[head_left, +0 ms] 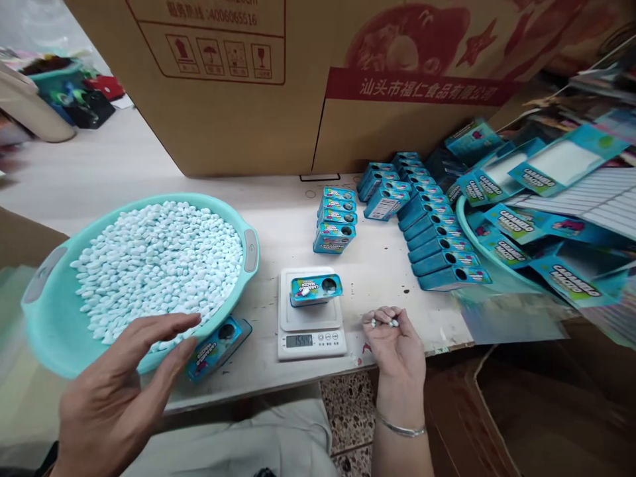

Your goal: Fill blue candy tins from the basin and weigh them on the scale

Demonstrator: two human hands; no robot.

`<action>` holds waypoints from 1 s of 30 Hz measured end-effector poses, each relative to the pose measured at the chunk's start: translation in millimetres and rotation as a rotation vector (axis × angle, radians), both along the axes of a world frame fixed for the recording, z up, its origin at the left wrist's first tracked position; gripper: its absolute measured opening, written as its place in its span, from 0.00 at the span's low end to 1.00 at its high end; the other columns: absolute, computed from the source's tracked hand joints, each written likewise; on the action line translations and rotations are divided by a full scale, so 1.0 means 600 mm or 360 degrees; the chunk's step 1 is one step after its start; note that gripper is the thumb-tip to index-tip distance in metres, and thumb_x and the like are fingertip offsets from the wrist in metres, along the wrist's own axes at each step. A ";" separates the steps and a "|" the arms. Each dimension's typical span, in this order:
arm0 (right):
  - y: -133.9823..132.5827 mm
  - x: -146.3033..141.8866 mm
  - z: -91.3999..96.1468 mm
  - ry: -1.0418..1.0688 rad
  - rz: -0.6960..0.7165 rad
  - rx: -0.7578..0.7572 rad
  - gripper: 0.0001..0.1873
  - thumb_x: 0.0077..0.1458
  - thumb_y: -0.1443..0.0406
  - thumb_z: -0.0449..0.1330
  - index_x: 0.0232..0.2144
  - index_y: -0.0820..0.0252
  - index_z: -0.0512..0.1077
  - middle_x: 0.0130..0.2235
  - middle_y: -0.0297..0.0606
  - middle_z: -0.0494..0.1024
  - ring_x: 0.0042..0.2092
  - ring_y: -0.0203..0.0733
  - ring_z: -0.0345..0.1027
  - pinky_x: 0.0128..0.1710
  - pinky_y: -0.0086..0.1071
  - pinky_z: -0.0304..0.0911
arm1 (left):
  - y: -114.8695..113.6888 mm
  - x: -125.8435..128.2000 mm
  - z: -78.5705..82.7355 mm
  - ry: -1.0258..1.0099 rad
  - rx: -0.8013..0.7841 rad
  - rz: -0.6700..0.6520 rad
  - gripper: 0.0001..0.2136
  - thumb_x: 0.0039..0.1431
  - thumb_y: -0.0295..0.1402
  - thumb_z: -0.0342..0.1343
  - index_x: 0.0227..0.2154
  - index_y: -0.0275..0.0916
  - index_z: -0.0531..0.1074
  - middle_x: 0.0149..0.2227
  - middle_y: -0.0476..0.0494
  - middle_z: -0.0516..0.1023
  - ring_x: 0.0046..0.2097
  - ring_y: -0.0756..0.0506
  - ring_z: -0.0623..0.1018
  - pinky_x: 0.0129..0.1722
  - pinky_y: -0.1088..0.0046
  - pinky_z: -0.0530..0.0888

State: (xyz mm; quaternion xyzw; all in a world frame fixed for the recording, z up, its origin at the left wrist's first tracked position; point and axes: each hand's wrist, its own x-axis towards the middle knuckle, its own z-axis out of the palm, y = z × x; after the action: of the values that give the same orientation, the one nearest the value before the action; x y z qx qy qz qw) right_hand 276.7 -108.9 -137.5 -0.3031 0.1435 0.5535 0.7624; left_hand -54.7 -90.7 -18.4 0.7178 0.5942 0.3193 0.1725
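My left hand (116, 391) hovers at the near right rim of a turquoise bowl (54, 331), thumb and fingers apart with nothing between them. Small pale-blue candies (163, 265) are heaped in the bowl. Partly under its rim, a blue candy box (223, 341) lies tilted beside my fingers. My right hand (397, 348) rests palm up near the table's front edge, its curled fingers around a few candies (385, 322). Between my hands sits a white digital scale (312, 315), bearing one blue candy box (317, 289) with a round dark hole in its top.
A short row of blue boxes (335, 222) stands behind the scale. A longer row (440, 232) runs along the right. Further right, a turquoise basin (464, 218) holds flat-lying boxes. A large cardboard carton (238, 126) walls off the back. The table's front edge is near my wrists.
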 end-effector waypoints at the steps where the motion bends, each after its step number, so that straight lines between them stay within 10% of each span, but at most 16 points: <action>1: 0.003 0.000 0.000 0.0003 0.0009 0.0001 0.09 0.49 0.70 0.61 0.27 0.58 0.62 0.26 0.25 0.65 0.26 0.29 0.62 0.36 0.35 0.67 | 0.000 -0.002 -0.002 0.0021 -0.0007 -0.0027 0.09 0.60 0.35 0.54 0.44 0.48 0.71 0.42 0.50 0.74 0.42 0.45 0.74 0.45 0.67 0.71; 12: 0.021 -0.007 0.002 0.0280 -0.0038 0.0043 0.06 0.51 0.73 0.55 0.28 0.60 0.61 0.26 0.28 0.63 0.22 0.28 0.57 0.16 0.21 0.53 | 0.081 0.063 0.032 0.0340 0.0244 -0.0776 0.15 0.61 0.29 0.53 0.51 0.44 0.68 0.44 0.46 0.73 0.44 0.47 0.73 0.43 0.71 0.71; 30: 0.015 0.001 0.003 0.0429 -0.0061 0.0080 0.06 0.54 0.73 0.52 0.27 0.60 0.62 0.27 0.30 0.63 0.25 0.30 0.56 0.25 0.27 0.63 | 0.169 0.205 0.026 0.0916 -0.0022 -0.1328 0.13 0.66 0.30 0.43 0.32 0.36 0.73 0.34 0.43 0.73 0.37 0.46 0.70 0.38 0.68 0.67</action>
State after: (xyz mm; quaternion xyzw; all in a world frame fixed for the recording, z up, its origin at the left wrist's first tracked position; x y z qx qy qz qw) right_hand 277.5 -99.7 -135.8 -0.2040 0.2366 0.5779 0.7539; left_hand 68.1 10.5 -2.9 0.9518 0.2825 0.0086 0.1193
